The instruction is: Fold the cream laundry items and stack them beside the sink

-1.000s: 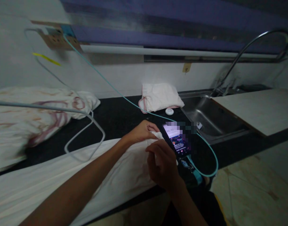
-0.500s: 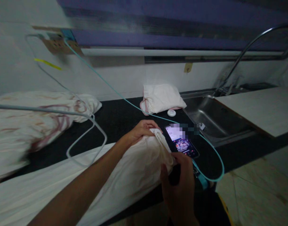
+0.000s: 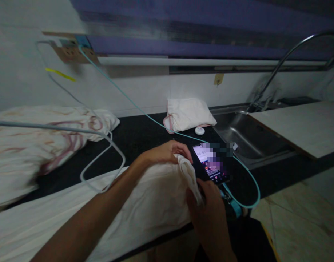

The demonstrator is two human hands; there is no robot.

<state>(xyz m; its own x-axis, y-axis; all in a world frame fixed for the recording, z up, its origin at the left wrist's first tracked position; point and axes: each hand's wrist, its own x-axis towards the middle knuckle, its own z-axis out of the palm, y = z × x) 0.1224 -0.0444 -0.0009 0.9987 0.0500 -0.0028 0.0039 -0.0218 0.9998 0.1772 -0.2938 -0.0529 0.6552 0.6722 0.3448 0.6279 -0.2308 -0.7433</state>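
On the black countertop (image 3: 145, 134), the white cloth's (image 3: 153, 196) bunched end has been gathered tighter, gripped by left hand (image 3: 167, 153) and right hand (image 3: 207, 207).

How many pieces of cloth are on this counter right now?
3: the white cloth gripped by the left hand and right hand; a patterned heap at far left; a folded cloth beside the sink. Others may lie outside the view.

Dim room, black counter (image 3: 145, 133), steel sink (image 3: 246, 136), white wall (image 3: 19, 83)

white cloth (image 3: 156, 193) edge gathered, right hand (image 3: 207, 211) lowered
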